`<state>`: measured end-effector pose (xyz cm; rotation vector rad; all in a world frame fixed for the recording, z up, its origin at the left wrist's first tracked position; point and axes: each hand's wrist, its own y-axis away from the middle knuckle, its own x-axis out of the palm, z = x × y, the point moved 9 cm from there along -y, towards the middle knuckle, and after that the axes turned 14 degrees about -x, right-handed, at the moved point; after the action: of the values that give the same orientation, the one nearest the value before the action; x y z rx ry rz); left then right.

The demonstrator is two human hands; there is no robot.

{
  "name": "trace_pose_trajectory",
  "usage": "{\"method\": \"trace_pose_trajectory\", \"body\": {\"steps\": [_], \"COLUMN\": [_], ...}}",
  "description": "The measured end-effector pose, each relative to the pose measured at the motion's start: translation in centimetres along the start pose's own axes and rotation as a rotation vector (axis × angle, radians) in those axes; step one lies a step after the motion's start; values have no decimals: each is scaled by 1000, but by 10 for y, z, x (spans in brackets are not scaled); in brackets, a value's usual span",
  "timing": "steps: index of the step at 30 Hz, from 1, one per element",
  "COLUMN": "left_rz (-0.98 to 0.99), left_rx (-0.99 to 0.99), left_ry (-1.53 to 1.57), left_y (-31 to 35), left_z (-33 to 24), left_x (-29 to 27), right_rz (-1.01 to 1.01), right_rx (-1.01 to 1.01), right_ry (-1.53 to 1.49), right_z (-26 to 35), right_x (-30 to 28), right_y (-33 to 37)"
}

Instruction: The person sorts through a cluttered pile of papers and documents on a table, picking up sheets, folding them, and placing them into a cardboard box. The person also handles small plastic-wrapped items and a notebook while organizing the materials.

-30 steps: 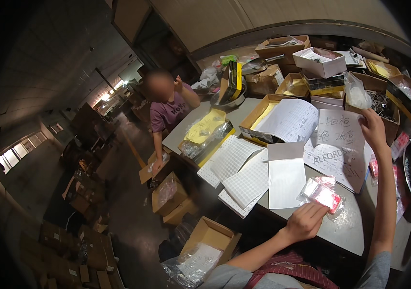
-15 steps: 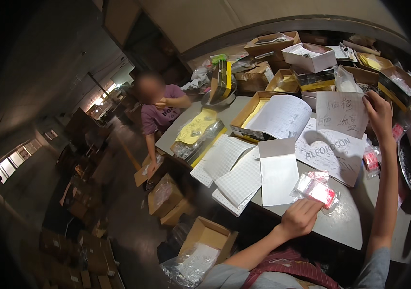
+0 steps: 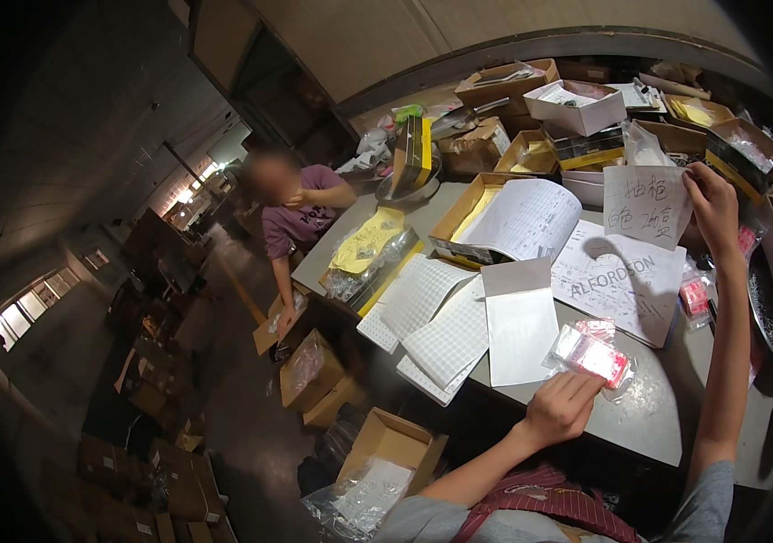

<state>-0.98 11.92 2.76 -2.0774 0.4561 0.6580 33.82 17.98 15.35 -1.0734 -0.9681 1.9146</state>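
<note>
The person's right hand (image 3: pixel 712 204), in the right part of the frame, holds up a paper note (image 3: pixel 644 204) with handwriting on it, its grip pinching the sheet's right edge between thumb and fingers. The left hand (image 3: pixel 560 409), at the lower centre right, has its grip pressed together on the lower edge of a clear plastic packet (image 3: pixel 591 355) with red and white in it; glare makes the contents hard to make out. The packet is over the grey counter (image 3: pixel 649 421), just right of a white notepad (image 3: pixel 520 330) and below a large white sheet (image 3: pixel 617 281). Left of the notepad, near the centre, are grid-marked sheets (image 3: pixel 445 330). Above them a booklet (image 3: pixel 536 217) droops over an open box (image 3: pixel 459 213). More boxes crowd the upper right. At the left of centre, a co-worker in a purple shirt (image 3: pixel 291 231) leans by the counter's far end. At the bottom centre stands an open cardboard box (image 3: pixel 396 433) with clear plastic in it.
</note>
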Motion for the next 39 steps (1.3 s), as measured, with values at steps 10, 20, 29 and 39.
{"method": "trace_pose_trajectory", "body": {"steps": [10,20,29,39], "left_rz": [45,343,-254,-245], "left_rx": [-21,-802,-69,-243], "left_ry": [144,1135,-477,-127], "left_y": [-3,-54,-113,-76], "left_z": [6,88,-21,19], "left_x": [-3,-96,-117,-106], "right_rz": [59,145,318,31], "right_rx": [90,-70,-664,-416], "right_ry": [-16,-73,233,105], "right_z": [8,61,287,206], "right_x": [-4,-8,57,-9], "right_y": [-3,-6,63,4]}}
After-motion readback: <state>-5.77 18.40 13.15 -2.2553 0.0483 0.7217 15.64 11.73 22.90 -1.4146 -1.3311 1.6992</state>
